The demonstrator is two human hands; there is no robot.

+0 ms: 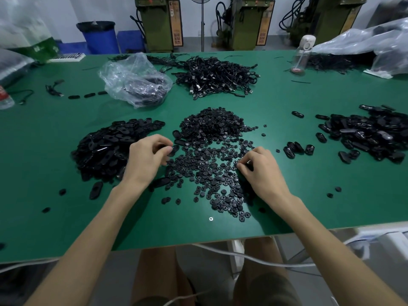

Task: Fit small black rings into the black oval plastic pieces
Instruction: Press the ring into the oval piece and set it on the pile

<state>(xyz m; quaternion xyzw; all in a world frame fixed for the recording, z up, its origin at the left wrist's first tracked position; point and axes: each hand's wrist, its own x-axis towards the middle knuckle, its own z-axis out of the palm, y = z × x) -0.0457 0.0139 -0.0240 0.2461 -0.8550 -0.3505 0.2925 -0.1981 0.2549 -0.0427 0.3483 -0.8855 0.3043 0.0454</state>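
A wide spread of small black rings [212, 164] lies in the middle of the green table [309, 195], heaped higher at its far end. To the left sits a pile of black oval pieces [106, 146]. My left hand [148, 157] hovers between that pile and the rings, fingers curled, pinching one black oval piece [175, 149] at its fingertips. My right hand [262, 171] rests on the right side of the rings, fingertips pinched down on a ring [239, 165]. A second pile of oval pieces [366, 133] lies at the far right.
A heap of black cables [216, 76] and a clear plastic bag [134, 80] lie beyond the rings. A clear bottle [301, 56] stands at the back right. Loose oval pieces [96, 189] and rings scatter near the front edge. Green machines stand behind the table.
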